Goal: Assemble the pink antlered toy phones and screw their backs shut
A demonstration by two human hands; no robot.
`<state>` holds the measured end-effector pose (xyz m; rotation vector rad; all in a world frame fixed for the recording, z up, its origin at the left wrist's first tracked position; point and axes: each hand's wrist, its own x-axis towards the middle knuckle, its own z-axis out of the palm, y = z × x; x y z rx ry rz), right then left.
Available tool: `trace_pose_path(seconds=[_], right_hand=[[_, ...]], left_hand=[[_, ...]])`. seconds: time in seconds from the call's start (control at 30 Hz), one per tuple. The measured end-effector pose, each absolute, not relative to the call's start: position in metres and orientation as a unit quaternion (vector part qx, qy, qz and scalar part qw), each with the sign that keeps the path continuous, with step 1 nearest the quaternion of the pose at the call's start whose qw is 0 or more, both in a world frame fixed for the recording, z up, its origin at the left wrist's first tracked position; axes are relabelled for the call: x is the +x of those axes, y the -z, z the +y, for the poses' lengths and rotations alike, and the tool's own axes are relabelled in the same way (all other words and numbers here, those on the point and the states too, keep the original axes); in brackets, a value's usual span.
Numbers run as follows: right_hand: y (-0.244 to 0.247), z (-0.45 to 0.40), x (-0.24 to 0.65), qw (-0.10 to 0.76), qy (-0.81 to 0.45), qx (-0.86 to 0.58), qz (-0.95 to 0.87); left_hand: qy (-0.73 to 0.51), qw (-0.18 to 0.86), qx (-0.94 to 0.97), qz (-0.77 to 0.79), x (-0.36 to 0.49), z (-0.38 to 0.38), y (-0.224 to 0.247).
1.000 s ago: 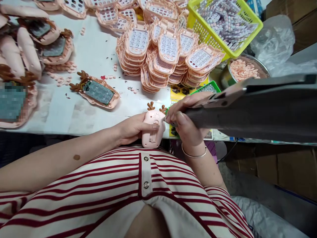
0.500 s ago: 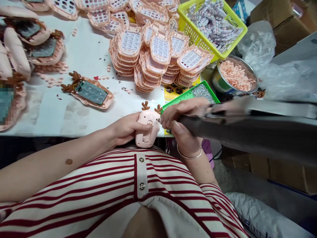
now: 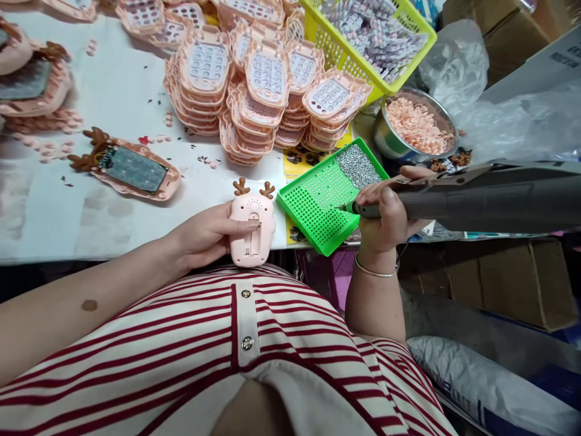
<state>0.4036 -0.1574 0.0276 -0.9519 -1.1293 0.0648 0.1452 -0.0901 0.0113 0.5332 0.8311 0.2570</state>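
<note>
A pink toy phone (image 3: 251, 242) with brown antlers is in my left hand (image 3: 213, 235), its back face up and my thumb across the open battery slot. My right hand (image 3: 385, 212) grips a dark electric screwdriver (image 3: 436, 206), which lies nearly level. The screwdriver's bit points left over a green perforated tray (image 3: 313, 212), apart from the toy phone. Small silvery screws (image 3: 361, 166) are heaped in the tray's far right end.
Stacked pink front shells (image 3: 254, 103) stand behind the tray. A yellow basket (image 3: 370, 85) of printed pieces and a metal bowl (image 3: 379, 130) of pink parts are at back right. An antlered shell with a circuit board (image 3: 134, 169) lies at left.
My right hand has carried the screwdriver away from the toy phone, rightwards to above the green tray. The left hand still holds the phone. The whole view has shifted slightly.
</note>
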Motion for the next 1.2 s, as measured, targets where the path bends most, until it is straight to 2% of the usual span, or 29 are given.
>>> trace_pose_path(seconds=[0.37,0.63,0.87,1.2], right_hand=[[-0.023,-0.156,0.407,0.734,-0.079,-0.427,-0.522],[-0.063,-0.158,0.367,0.755,-0.055,-0.415,-0.505],[-0.074,-0.14,0.295,0.754,-0.223,-0.286,-0.548],[-0.051,-0.121,0.283,0.708,-0.288,-0.306,-0.568]], left_hand=[[-0.099,0.873,0.269,0.395,0.146,-0.089,-0.015],[-0.102,0.876,0.272,0.386,0.141,-0.097,-0.014],[-0.12,0.875,0.294,0.365,0.146,-0.095,-0.012],[-0.111,0.894,0.306,0.307,0.145,-0.09,-0.004]])
